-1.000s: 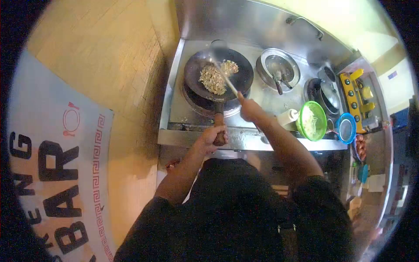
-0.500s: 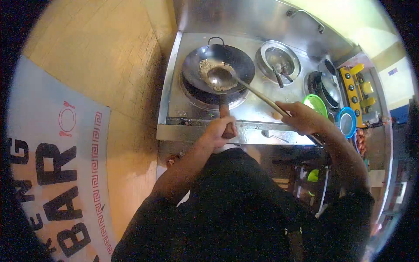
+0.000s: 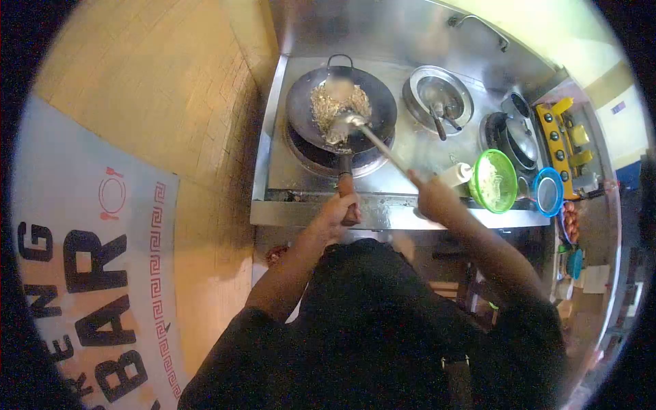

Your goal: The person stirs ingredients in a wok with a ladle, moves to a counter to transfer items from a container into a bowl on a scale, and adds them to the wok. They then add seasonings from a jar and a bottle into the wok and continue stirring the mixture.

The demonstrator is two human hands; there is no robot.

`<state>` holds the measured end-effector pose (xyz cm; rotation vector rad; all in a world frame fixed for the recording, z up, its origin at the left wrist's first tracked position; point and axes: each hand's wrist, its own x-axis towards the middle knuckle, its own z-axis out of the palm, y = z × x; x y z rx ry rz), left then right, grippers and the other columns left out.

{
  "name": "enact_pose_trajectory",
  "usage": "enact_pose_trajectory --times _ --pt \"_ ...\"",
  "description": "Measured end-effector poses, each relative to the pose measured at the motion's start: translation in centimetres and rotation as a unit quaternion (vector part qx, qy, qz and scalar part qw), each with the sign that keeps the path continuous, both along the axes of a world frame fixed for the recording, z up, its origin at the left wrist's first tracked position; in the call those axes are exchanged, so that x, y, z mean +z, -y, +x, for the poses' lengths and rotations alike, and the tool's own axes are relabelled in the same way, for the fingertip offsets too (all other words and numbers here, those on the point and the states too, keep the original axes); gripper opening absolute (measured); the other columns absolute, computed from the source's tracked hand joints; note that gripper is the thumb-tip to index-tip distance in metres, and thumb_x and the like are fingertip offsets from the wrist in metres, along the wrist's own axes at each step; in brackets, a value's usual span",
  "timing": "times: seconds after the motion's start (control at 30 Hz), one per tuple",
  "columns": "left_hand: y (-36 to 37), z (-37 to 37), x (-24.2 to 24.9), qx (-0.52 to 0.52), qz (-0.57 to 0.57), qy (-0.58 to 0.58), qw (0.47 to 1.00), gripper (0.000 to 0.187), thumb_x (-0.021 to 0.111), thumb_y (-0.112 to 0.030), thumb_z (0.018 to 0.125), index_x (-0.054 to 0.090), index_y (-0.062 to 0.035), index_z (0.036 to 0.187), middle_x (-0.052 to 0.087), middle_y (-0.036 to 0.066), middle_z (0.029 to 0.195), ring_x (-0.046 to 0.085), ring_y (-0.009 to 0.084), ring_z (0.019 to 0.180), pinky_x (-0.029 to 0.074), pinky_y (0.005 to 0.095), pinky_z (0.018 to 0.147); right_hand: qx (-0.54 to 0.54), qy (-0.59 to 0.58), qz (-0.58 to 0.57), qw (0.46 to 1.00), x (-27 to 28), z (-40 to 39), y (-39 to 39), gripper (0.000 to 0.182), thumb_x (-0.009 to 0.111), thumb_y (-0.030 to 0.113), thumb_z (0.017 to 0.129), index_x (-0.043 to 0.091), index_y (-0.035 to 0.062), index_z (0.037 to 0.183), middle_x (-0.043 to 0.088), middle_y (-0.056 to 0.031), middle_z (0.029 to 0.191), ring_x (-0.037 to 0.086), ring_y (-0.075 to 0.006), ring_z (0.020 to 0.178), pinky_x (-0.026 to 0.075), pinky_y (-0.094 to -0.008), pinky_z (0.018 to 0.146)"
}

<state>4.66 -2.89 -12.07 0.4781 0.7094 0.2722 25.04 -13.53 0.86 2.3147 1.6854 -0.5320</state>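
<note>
A dark wok (image 3: 381, 102) rests on the round burner at the left of the steel stove. Brown grainy food (image 3: 324, 106) lies spread over its middle. My left hand (image 3: 339, 210) is closed round the wok's wooden handle (image 3: 346, 179), at the stove's front edge. To the right, my right hand (image 3: 437, 198), a little blurred, grips the long handle of a metal ladle (image 3: 350, 121). The ladle's head is down in the near part of the wok, touching the food.
Right of the wok stands a metal bowl (image 3: 413, 102) with utensils in it. Further right are a white bottle (image 3: 456, 175), a green basket (image 3: 509, 179), a blue-rimmed bowl (image 3: 548, 193), a pan with a lid (image 3: 522, 140) and a yellow-fronted burner unit (image 3: 552, 145).
The ladle head has turned over and moved towards the wok's near side. My right hand has moved left, uncovering the green basket and the bottle. The food is spread wider.
</note>
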Motion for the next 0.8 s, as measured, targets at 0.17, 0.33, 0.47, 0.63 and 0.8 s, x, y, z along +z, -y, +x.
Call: enact_pose_trajectory --times 0.17,0.33,0.47,0.63,0.8 --pt "0.6 0.7 -0.6 -0.002 -0.026 0.026 0.999 0.012 0.060 -0.013 0.085 0.052 -0.0058 0.080 0.053 0.005 0.062 0.055 0.0173 0.052 0.049 0.0324 0.048 -0.052 -0.063 0.155 0.985 -2.9 0.9 -8.3 0.059 0.045 0.003 0.081 0.033 0.0048 0.138 0.061 -0.0251 0.077 0.062 -0.0399 0.072 0.049 -0.0487 0.064" --pt "-0.2 -0.2 -0.2 -0.019 0.030 -0.014 0.999 0.013 0.059 -0.017 0.088 0.053 -0.0053 0.085 0.055 0.007 0.064 0.058 0.0200 0.056 0.050 0.0338 0.052 0.148 0.000 0.117 0.982 -2.9 0.7 -6.2 0.054 0.044 0.008 0.088 0.028 0.0014 0.139 0.062 -0.0209 0.072 0.064 -0.0301 0.063 0.051 -0.0416 0.056" --pt "0.1 -0.8 0.2 -0.080 0.203 -0.133 0.967 0.021 0.058 -0.023 0.090 0.053 -0.0037 0.085 0.058 0.007 0.073 0.060 0.0204 0.065 0.051 0.0345 0.060 0.077 0.099 0.051 0.991 0.1 2.1 -2.7 0.048 0.043 0.012 0.090 0.036 0.0017 0.137 0.062 -0.0187 0.071 0.066 -0.0284 0.062 0.053 -0.0402 0.053" --pt "0.4 1.5 1.4 0.000 0.436 -0.138 0.889 0.026 0.055 -0.027 0.091 0.056 -0.0013 0.096 0.059 0.007 0.078 0.060 0.0211 0.068 0.049 0.0331 0.068 0.299 0.184 0.131 0.927 -3.8 -0.8 -4.1 0.037 0.048 0.015 0.088 0.050 -0.0107 0.114 0.065 -0.0094 0.069 0.064 -0.0195 0.054 0.051 -0.0348 0.043" --pt "2.1 8.4 4.9 0.033 -0.007 -0.073 0.997 0.024 0.050 -0.024 0.094 0.055 -0.0007 0.090 0.055 0.007 0.075 0.056 0.0199 0.061 0.050 0.0348 0.059 0.105 -0.089 0.161 0.977 0.2 -5.2 2.0 0.041 0.050 0.017 0.087 0.052 -0.0118 0.117 0.067 -0.0214 0.079 0.067 -0.0275 0.065 0.054 -0.0363 0.055"
